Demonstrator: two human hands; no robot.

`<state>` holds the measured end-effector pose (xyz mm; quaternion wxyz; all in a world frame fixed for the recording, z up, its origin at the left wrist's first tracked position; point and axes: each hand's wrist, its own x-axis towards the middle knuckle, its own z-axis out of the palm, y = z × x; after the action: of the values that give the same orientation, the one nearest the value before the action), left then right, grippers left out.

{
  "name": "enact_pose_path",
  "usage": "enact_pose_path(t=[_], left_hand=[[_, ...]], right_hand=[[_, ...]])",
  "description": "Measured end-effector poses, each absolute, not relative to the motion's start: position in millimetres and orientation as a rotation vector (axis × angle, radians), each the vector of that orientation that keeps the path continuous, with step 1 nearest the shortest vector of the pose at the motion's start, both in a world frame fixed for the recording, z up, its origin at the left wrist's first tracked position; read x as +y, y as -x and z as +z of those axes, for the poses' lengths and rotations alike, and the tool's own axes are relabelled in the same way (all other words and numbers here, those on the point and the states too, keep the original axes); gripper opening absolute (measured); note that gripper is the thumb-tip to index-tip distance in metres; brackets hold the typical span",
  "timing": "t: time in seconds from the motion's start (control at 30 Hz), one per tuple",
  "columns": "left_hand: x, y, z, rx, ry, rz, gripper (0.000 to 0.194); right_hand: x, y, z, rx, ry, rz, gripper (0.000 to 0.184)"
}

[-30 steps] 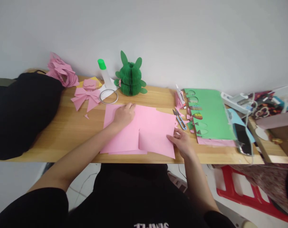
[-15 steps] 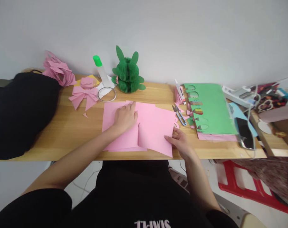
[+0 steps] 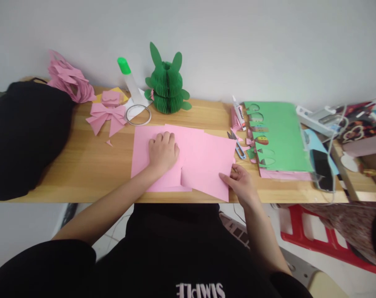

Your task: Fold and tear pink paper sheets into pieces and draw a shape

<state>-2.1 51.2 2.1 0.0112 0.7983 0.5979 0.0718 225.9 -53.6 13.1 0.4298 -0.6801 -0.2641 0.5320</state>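
Pale grey wall (image 3: 244, 45) is met by a wood-grain desk (image 3: 91, 165) that spans the view. Black bag (image 3: 29, 136) is parked at the desk's left end. Red stool (image 3: 318, 245) is seen below the desk, right side, partly cut off. Pink paper sheets (image 3: 206, 157) are laid mid-desk in overlapping layers, close to the front edge; whether separate or folded from one piece can't be told. Near side of the right part is curved, small dark notch at its inner end. Green sheet (image 3: 287, 136) is placed farther right, oval cut-outs along its left side, pink paper showing under it. Green pleated paper figure (image 3: 167, 93), two ear shapes on top, is stood upright behind the pink paper sheets. Pink paper bundle (image 3: 68, 78) is set by the wall, just beside the bag. Left hand (image 3: 163, 153) is laid palm down on the left part, fingers a bit spread and bent, nothing gripped. Right hand (image 3: 239, 182) is nearly closed: right edge of the paper is pinched between thumb and fingers. Phone (image 3: 321, 167) is set right of the green sheet. Pink bow (image 3: 105, 118) is laid near the bag. Tape roll (image 3: 138, 123) is placed beside it. Blue-handled snips (image 3: 240, 150) are laid near the right hand, white glue tube (image 3: 239, 114) just behind. Small pink scrap (image 3: 109, 142) is seen below the bow.
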Motion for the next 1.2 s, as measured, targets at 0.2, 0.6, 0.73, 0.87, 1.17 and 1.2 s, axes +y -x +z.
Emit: enact_pose_path(t=[0.2, 0.6, 0.73, 0.87, 1.17, 1.2], left_hand=[[50.7, 3.3, -0.2, 1.851, -2.504, 0.24, 0.043], [49.8, 3.4, 1.4, 1.829, -2.468, 0.252, 0.044], [50.8, 4.2, 1.5, 1.813, -2.435, 0.277, 0.044], [47.7, 2.6, 2.8, 1.792, -2.357, 0.356, 0.043], [74.8, 29.3, 21.5, 1.552, -1.811, 0.685, 0.014], [82.3, 41.3, 24.9, 1.513, -1.709, 0.722, 0.011]], right_hand=[[-63.9, -230.6, 12.7, -0.674, 1.657, 1.433, 0.069], [-78.5, -239.3, 17.8, -0.654, 1.672, 1.39, 0.066], [-86.1, -236.4, 22.1, -0.645, 1.704, 1.377, 0.065], [-99.0, -236.1, 26.9, -0.658, 1.716, 1.301, 0.066], [-95.4, -245.1, 39.3, -0.831, 1.555, 1.287, 0.049], [-84.9, -239.8, 37.3, -0.865, 1.524, 1.344, 0.048]])
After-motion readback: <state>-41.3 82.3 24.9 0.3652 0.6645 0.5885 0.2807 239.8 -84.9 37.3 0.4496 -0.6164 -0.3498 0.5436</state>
